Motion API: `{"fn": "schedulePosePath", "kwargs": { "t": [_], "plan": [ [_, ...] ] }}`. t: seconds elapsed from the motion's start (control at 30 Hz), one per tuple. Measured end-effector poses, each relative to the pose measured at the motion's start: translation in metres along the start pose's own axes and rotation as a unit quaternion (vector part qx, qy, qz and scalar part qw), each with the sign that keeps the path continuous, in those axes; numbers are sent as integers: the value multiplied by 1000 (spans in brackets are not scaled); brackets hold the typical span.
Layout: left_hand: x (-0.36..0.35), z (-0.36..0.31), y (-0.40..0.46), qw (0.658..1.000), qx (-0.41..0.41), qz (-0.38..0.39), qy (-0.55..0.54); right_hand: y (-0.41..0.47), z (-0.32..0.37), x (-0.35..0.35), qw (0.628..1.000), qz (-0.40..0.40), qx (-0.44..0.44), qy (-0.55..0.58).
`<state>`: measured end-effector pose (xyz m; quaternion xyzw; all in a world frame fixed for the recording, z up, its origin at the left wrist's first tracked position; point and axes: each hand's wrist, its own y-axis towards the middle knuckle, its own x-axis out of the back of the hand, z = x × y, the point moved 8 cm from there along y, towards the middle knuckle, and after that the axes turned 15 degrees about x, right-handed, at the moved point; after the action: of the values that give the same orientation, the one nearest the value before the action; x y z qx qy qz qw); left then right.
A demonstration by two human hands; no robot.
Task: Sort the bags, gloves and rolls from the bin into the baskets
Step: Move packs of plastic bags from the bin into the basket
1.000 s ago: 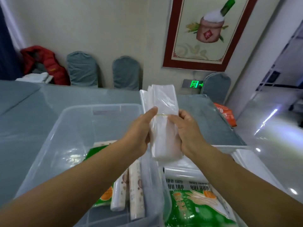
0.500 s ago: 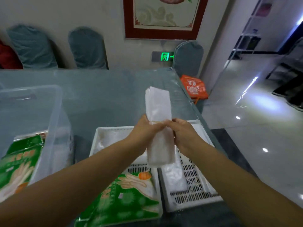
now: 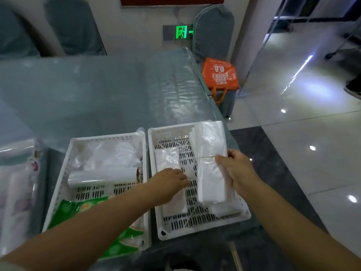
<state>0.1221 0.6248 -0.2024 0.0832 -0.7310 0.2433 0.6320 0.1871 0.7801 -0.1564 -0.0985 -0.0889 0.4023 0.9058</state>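
Two white slotted baskets stand side by side on the table. My right hand (image 3: pixel 233 169) grips a banded bundle of clear plastic bags (image 3: pixel 210 151) over the right side of the right basket (image 3: pixel 195 225). My left hand (image 3: pixel 170 182) rests, fingers together, on another clear bag bundle (image 3: pixel 166 159) lying in that basket. The left basket (image 3: pixel 78 145) holds a clear film roll (image 3: pixel 101 176), crumpled clear bags and a green glove pack (image 3: pixel 119 245) at its near end. The clear bin (image 3: pixel 17 184) with rolls shows at the left edge, blurred.
The baskets sit near the table's right edge, with shiny tiled floor beyond. An orange bag (image 3: pixel 220 74) rests on a chair off the table's far right corner. More covered chairs stand along the back wall.
The view swung right and down from the bin to the baskets. My left hand let go of the bundle and dropped onto the bags in the right basket; my right hand lowered the bundle.
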Motion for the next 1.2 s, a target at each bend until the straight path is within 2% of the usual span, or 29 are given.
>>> {"fn": "schedulePosePath", "kwargs": {
  "t": [0.07,0.13,0.23,0.33,0.47,0.7,0.87,0.93,1.03,1.1,1.13,1.2],
  "plan": [
    [-10,-12,2,995,-61,4,78,-2,-7,0,1000,2,2,-11],
    [-11,-15,4,988,-88,-16,128,-3,-12,1,1000,1,14,-26],
    [-5,-16,5,977,-106,-44,182,-4,-14,2,998,-2,37,-48],
    [-3,-11,8,971,-107,-12,215,-2,-19,-2,997,2,45,-68],
    [12,0,4,979,-104,-2,178,-3,-25,-12,991,1,68,-118],
    [73,26,-40,964,-114,-169,168,-8,-36,-49,968,40,111,-220],
    [91,49,-57,965,-74,-203,151,-12,-43,-76,945,80,147,-283],
    [92,51,-62,965,-70,-210,143,-14,-43,-81,921,93,170,-337],
    [88,53,-65,970,-64,-198,127,-18,-38,-90,849,120,246,-452],
    [87,53,-67,972,-60,-194,122,-20,-38,-95,822,137,269,-483],
    [86,53,-68,972,-59,-194,122,-19,-40,-95,822,143,263,-484],
    [86,53,-70,971,-63,-197,121,-14,-46,-94,851,148,230,-448]
  ]
}}
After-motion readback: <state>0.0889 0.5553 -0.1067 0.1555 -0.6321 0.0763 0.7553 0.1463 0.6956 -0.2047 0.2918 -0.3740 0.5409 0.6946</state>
